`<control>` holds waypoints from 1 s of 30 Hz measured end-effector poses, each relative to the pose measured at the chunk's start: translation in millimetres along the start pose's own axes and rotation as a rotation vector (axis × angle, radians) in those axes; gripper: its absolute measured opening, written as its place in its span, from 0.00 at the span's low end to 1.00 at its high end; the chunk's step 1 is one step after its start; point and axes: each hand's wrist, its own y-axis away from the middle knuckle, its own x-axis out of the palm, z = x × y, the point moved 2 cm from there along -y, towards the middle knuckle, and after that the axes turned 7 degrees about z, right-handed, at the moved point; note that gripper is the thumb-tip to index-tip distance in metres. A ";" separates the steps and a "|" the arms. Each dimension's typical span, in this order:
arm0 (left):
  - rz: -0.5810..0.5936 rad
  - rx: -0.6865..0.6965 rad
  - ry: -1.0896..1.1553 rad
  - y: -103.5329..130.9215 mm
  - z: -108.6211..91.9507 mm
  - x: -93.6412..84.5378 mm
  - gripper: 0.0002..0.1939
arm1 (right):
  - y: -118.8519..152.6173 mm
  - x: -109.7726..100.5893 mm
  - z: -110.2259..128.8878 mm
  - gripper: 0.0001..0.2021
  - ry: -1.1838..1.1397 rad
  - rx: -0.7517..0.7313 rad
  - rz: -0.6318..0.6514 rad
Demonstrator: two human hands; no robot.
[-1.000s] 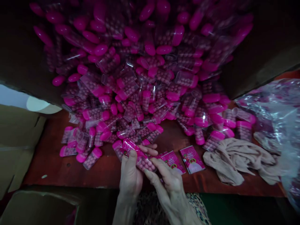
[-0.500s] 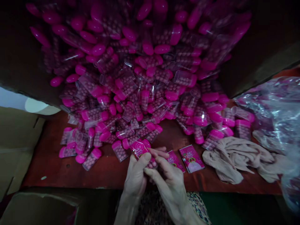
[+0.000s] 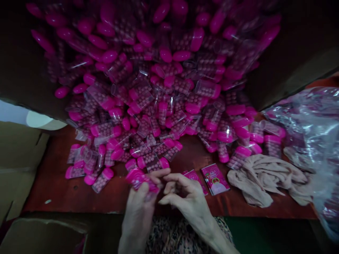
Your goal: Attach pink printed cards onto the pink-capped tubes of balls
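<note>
My left hand (image 3: 139, 208) is closed around a clear plastic candy tube (image 3: 141, 179) with a pink printed label on its upper side; the tube is blurred by motion. Just to its right is my right hand (image 3: 189, 197), thumb and fingers bent but apart, with nothing visible between them. Beyond the right hand lie pink printed labels, one stack (image 3: 215, 179) in plain sight and another (image 3: 194, 176) partly hidden by that hand. Similar candy tubes (image 3: 153, 163) with pink caps and round candies lie just past my hands.
A large heap of pink-capped candy tubes (image 3: 164, 109) spills from a dark box onto the red-brown table (image 3: 92, 201). At right lie a crumpled beige cloth (image 3: 267, 180) and clear plastic wrapping (image 3: 312, 130). An open cardboard box (image 3: 42, 233) is at the lower left.
My left hand has moved left with the labelled tube. My right hand has come away from the tube, and its fingers are now apart from it.
</note>
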 end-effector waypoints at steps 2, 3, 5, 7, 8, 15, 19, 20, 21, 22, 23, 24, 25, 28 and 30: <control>-0.179 0.143 -0.075 10.9 -15.2 -23.1 0.13 | 0.2 -10.6 2.2 0.11 0.065 -0.023 -0.029; -0.267 0.228 -0.135 16.7 -22.1 -34.1 0.13 | -0.1 -16.2 3.5 0.09 0.106 -0.035 -0.078; -0.419 0.300 -0.238 26.5 -29.2 -50.1 0.10 | -1.4 -24.0 7.3 0.07 0.191 -0.069 -0.187; -0.449 0.256 -0.264 30.8 -26.2 -53.2 0.09 | -2.7 -23.3 12.8 0.06 0.256 -0.122 -0.220; -0.413 0.210 -0.255 30.9 -21.6 -49.8 0.10 | -3.2 -19.5 16.4 0.06 0.280 -0.159 -0.196; -0.213 -0.082 -0.151 32.7 13.8 -10.7 0.11 | -5.4 12.0 40.8 0.16 0.423 -0.448 0.099; -0.108 -0.138 -0.139 36.0 18.8 -9.7 0.12 | -8.5 12.9 42.1 0.09 0.434 -0.385 0.336; -0.078 -0.129 -0.119 35.8 19.0 -9.5 0.12 | -8.7 11.9 41.9 0.09 0.427 -0.369 0.363; -0.051 -0.120 -0.098 35.1 19.3 -9.1 0.13 | -8.6 10.9 41.8 0.08 0.421 -0.364 0.380; -0.022 -0.118 -0.077 34.1 19.9 -8.4 0.13 | -8.4 9.8 41.7 0.08 0.419 -0.362 0.392; 0.007 -0.124 -0.059 32.9 20.6 -7.7 0.14 | -8.1 8.9 41.4 0.08 0.425 -0.358 0.401; 0.034 -0.135 -0.045 31.7 21.6 -7.2 0.14 | -7.8 8.0 41.0 0.09 0.434 -0.354 0.407; 0.055 -0.149 -0.035 30.5 22.6 -7.1 0.14 | -7.6 7.1 40.6 0.09 0.444 -0.349 0.411; 0.118 -0.186 -0.028 27.2 26.1 -9.5 0.14 | -7.8 4.3 39.2 0.11 0.472 -0.329 0.412; 0.157 -0.196 -0.043 25.6 29.2 -11.6 0.15 | -8.5 3.0 38.9 0.11 0.474 -0.332 0.407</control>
